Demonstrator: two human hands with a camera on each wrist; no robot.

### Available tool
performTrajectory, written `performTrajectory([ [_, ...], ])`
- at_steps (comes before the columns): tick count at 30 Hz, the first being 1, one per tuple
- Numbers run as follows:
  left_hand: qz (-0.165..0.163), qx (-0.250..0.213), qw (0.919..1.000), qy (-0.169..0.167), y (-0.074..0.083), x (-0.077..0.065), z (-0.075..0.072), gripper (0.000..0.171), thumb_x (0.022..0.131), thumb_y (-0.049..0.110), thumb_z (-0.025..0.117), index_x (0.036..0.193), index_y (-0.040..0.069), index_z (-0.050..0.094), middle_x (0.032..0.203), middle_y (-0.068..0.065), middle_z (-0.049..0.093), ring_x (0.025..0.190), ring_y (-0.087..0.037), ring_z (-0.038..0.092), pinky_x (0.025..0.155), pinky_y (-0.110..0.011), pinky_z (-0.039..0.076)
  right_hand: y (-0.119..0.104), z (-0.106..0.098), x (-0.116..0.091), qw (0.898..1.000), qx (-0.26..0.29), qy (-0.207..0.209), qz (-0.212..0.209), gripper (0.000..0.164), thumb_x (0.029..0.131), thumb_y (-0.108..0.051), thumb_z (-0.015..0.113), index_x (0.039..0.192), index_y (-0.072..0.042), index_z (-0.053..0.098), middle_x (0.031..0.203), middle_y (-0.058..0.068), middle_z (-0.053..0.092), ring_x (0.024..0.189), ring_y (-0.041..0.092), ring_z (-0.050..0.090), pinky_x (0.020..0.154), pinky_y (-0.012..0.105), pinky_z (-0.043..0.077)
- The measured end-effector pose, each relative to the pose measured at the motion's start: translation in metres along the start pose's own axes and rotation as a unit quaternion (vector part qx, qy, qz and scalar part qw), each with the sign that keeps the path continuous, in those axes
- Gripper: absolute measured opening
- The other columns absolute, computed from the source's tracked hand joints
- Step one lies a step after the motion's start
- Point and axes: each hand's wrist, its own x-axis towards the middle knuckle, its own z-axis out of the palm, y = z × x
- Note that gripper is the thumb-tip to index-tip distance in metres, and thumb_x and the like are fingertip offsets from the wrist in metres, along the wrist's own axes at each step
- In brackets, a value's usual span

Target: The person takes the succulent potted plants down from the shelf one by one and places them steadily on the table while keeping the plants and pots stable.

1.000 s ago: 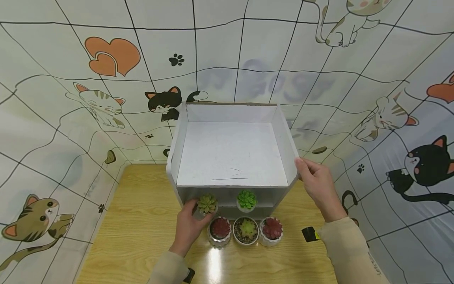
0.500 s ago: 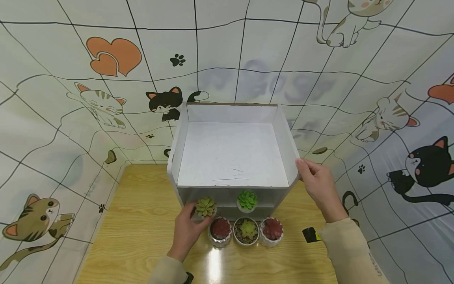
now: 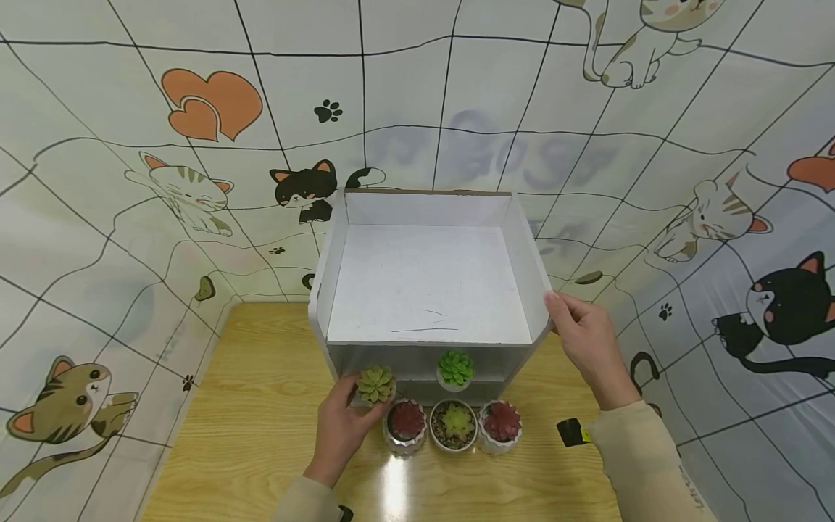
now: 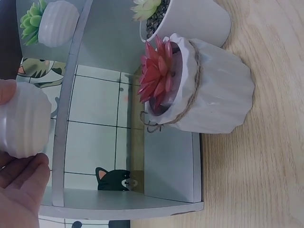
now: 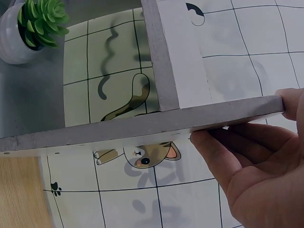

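My left hand [image 3: 344, 429] grips a white ribbed pot [image 4: 26, 121] with a yellow-green succulent [image 3: 375, 383], at the left front of a white two-level shelf [image 3: 427, 283]. In the left wrist view the pot is level with the middle board, and its plant is out of frame. A bright green succulent [image 3: 454, 368] in a white pot stands on that middle board. At the shelf's right side panel [image 5: 142, 121], my right hand [image 3: 587, 341] pinches the edge between thumb and fingers.
On the wooden table [image 3: 235, 435] before the shelf stand a dark red succulent [image 3: 405, 420], a yellow-green one in gravel [image 3: 453, 425] and a red one [image 3: 501, 420], all in white pots. A cat-print cloth [image 3: 404, 87] surrounds the table.
My left hand has shifted slightly left and toward me with the potted succulent. The right hand keeps its hold on the side panel, and the shelf stays put.
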Motion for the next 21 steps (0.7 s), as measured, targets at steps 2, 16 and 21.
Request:
performTrajectory([
  [2,-0.004,-0.005,1.0000,-0.004,-0.0001,-0.0010,-0.0011,0.053,0.073,0.013,0.094,0.119,0.008,0.069,0.119,-0.008,0.072,0.109,-0.026,0.070,0.092,-0.047,0.059,0.0000,0.0000,0.0000,1.000,0.000,0.000,-0.001,0.057,0.111,-0.038,0.045,0.147,0.006,0.052,0.144,0.029,0.056,0.129,0.038,0.058,0.097,0.027,0.052],
  [16,0.007,-0.019,0.9998,-0.002,-0.0052,-0.0062,-0.0019,0.057,0.071,0.008,0.095,0.121,0.010,0.069,0.121,-0.004,0.071,0.112,-0.023,0.068,0.095,-0.045,0.058,-0.0004,-0.0005,-0.0004,1.000,0.002,0.000,-0.003,0.057,0.111,-0.038,0.045,0.147,0.006,0.052,0.144,0.029,0.056,0.128,0.038,0.058,0.094,0.021,0.052],
  [21,0.011,-0.015,0.9998,0.002,-0.0065,-0.0079,-0.0033,0.059,0.069,0.007,0.096,0.121,0.008,0.069,0.120,-0.005,0.071,0.110,-0.023,0.069,0.091,-0.046,0.060,-0.0006,-0.0003,-0.0010,1.000,0.004,0.004,-0.005,0.057,0.111,-0.038,0.046,0.146,0.007,0.052,0.143,0.028,0.056,0.128,0.037,0.059,0.092,0.016,0.051],
])
